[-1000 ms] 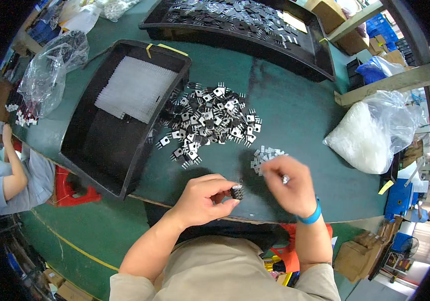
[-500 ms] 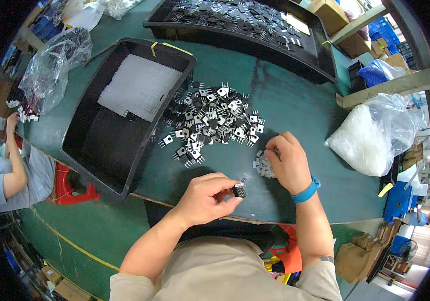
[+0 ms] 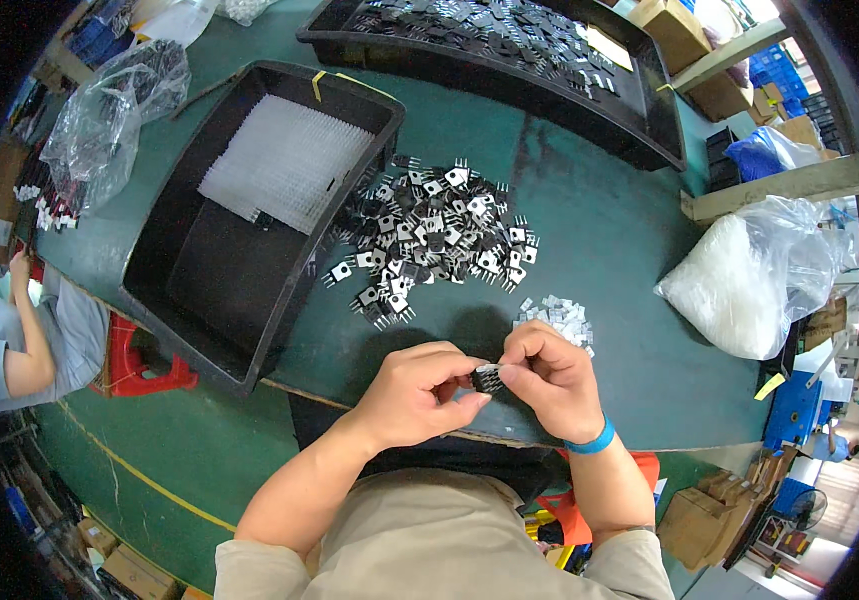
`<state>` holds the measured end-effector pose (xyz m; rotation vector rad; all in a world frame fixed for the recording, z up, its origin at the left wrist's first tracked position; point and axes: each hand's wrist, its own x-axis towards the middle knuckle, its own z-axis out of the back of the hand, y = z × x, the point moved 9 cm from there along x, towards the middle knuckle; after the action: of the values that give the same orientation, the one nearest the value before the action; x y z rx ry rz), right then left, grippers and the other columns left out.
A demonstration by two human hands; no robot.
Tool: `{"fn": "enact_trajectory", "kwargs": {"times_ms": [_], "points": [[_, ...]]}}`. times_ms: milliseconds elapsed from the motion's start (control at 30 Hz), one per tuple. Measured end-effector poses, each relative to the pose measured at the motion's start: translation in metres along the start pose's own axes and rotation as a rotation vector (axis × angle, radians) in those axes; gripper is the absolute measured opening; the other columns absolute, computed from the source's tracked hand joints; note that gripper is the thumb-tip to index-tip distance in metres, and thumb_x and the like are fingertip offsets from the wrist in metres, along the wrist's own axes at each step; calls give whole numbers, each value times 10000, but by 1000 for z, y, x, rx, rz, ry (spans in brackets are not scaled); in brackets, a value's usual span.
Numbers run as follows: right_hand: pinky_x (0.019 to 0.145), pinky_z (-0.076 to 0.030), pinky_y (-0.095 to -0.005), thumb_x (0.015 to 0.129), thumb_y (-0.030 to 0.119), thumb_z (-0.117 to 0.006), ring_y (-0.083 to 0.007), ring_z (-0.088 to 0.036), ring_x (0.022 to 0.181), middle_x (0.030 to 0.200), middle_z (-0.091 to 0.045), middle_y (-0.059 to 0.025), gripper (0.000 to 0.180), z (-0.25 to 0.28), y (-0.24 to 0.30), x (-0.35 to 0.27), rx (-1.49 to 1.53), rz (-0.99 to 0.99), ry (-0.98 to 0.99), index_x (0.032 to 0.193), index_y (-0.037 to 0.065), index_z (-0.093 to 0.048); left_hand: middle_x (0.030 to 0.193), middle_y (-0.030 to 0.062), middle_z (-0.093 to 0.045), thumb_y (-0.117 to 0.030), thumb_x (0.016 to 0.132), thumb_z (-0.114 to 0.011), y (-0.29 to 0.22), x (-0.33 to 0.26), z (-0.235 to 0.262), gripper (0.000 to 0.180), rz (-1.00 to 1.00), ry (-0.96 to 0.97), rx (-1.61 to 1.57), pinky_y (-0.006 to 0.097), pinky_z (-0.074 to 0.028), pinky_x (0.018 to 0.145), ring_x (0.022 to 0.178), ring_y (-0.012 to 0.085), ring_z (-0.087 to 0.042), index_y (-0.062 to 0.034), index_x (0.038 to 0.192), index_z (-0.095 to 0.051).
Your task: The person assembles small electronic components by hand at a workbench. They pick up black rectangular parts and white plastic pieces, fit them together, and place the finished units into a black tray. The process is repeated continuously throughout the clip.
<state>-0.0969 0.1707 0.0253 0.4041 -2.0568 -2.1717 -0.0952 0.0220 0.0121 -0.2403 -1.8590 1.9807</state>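
Note:
Near the front edge of the table, my left hand (image 3: 414,395) pinches a small stack of black transistors (image 3: 487,379) with metal legs between thumb and fingers. Thumb and forefinger of my right hand (image 3: 554,385) are pressed together at the stack's right end. Whatever they grip is too small and covered to name. Just beyond my right hand lies a little heap of pale, flat pieces (image 3: 563,314). A larger loose pile of black and silver three-legged transistors (image 3: 434,235) spreads over the green table, farther off and to the left.
Left of the pile stands a black bin (image 3: 189,270) with a translucent ribbed sheet (image 3: 284,165). A long black tray (image 3: 509,97) of dark parts sits at the back. A bag of white material (image 3: 724,285) rests at right. Another person (image 3: 34,345) sits at far left.
My right hand has moved from the pale pieces toward me and left, meeting the stack in my left hand. The left hand keeps its hold, nearly still. The view has shifted slightly.

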Motion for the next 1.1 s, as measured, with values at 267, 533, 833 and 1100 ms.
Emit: {"fn": "enact_trajectory", "kwargs": {"times_ms": [267, 533, 833, 1100], "points": [[762, -429, -257, 896, -45, -674, -117, -530, 852, 949, -570, -43, 72, -2, -2, -1, 50, -27, 24, 939, 4, -642, 804, 56, -645, -75, 784, -820, 0, 0, 0, 293, -1, -1, 6, 266, -460, 535, 598, 114, -560, -7, 1052, -722], [701, -464, -290, 843, -22, -667, -162, -570, 790, 975, -621, -91, 143, 13, 20, -7, -237, 180, -44, 979, 22, -681, 815, 64, -657, -66, 774, -820, 1, 0, 0, 310, 4, 12, 19, 265, -482, 546, 618, 120, -585, -3, 1061, -724], [742, -507, -350, 870, 66, -677, -250, -637, 849, 991, -674, -131, 204, 5, 44, -8, -443, 321, 37, 1066, 41, -725, 816, 63, -652, -73, 784, -818, 2, 0, -1, 295, -5, 11, 13, 264, -467, 537, 593, 117, -562, 5, 1050, -715], [730, -505, -427, 803, 84, -750, -357, -618, 816, 891, -627, -151, 164, 61, 18, 26, -926, 79, -296, 939, 14, -689, 793, 65, -656, -42, 764, -814, 1, 1, -1, 291, 17, 21, 21, 255, -494, 542, 622, 116, -604, 3, 1042, -737]]}}
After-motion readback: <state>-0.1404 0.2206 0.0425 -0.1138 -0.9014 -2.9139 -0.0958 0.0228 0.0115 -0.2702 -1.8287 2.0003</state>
